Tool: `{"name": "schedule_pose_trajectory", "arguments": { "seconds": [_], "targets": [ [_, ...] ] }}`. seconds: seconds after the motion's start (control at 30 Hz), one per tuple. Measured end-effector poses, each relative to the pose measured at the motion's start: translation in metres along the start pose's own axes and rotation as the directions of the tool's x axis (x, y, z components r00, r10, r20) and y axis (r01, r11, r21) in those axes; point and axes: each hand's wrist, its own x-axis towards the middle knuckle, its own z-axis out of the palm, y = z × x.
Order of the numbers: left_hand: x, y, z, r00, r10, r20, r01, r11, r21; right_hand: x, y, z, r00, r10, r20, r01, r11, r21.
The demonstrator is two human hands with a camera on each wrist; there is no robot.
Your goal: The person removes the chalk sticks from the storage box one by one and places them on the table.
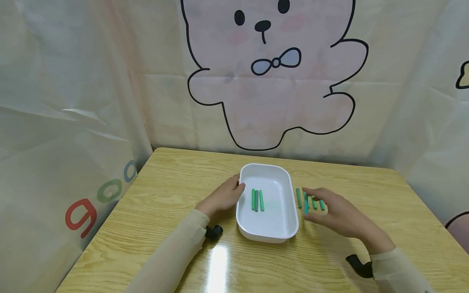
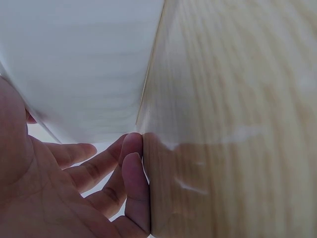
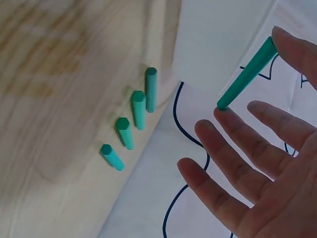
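A white rectangular tray point(image 1: 282, 228) stands on the table with 3 green crayons point(image 1: 257, 201) lying side by side in it. My left hand point(image 1: 222, 196) grips its left side, thumb at the rim; in the left wrist view the fingers point(image 2: 101, 171) reach along the outer wall. To the right of the tray, my right hand point(image 1: 338, 213) pinches a blue-green crayon point(image 3: 247, 73) by its two ends, between the thumb and a fingertip. Below that hand several six-sided green crayons point(image 3: 138, 110) lie in a row on the table, partly hidden by the fingers in the head view.
The wood-grain table point(image 1: 176, 179) reaches back to a hanging cloth point(image 1: 168, 114) printed with a bear. More cloth point(image 1: 55, 134) hangs along the left side. Black wrist-camera mounts point(image 1: 214, 232) stick out at both sleeves.
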Motion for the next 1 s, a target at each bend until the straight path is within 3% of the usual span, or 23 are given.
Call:
{"name": "schedule_pose_trajectory", "arguments": {
  "seconds": [0.33, 1.0],
  "targets": [
    [0.000, -0.001, 0.000, 1.000, 0.001, 0.001, -0.001, 1.000, -0.009, -0.003, 0.004, 0.013, 0.999, -0.010, 0.032, 0.010, 1.000, 0.000],
    [-0.001, 0.001, -0.001, 1.000, 0.004, 0.006, -0.004, 1.000, -0.016, 0.002, 0.008, 0.031, 0.991, 0.009, 0.132, 0.007, 0.993, -0.120]
  ]
}}
